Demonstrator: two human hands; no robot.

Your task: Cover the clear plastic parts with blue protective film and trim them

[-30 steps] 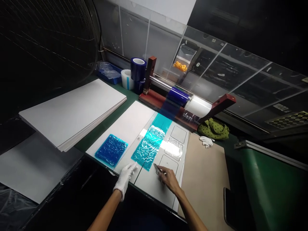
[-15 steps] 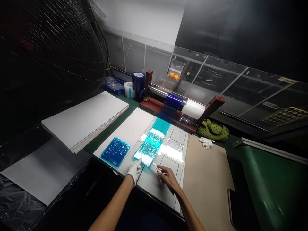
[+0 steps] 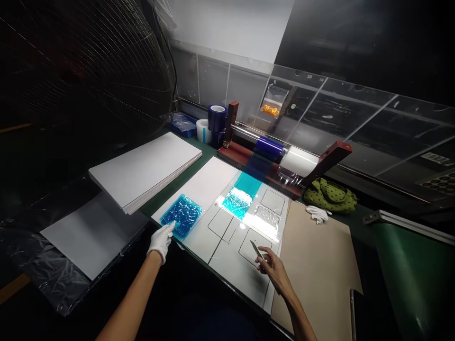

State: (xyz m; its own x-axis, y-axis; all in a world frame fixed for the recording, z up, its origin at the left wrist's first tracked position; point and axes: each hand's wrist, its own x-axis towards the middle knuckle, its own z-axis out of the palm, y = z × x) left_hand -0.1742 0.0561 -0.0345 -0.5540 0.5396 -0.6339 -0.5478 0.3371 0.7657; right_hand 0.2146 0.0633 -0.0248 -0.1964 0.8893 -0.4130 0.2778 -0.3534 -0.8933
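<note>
Lying on green matting (image 3: 167, 195), a white template (image 3: 231, 265) adjoins a probable film roller (image 3: 284, 158).

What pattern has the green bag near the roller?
Dark polka dots; the green bag shows best in the head view.

A glossy, crinkled blue plastic film (image 3: 181, 216) meets the white cloth glove (image 3: 161, 241) at 7 o'clock, and a bright metal blade (image 3: 256, 249) shows at 5 o'clock. Matt white board (image 3: 145, 168) lies at 9 o'clock, smooth tan card (image 3: 316, 265) at 4 o'clock, and scuffed clear acrylic (image 3: 355, 109) stands at 1 o'clock.
</note>
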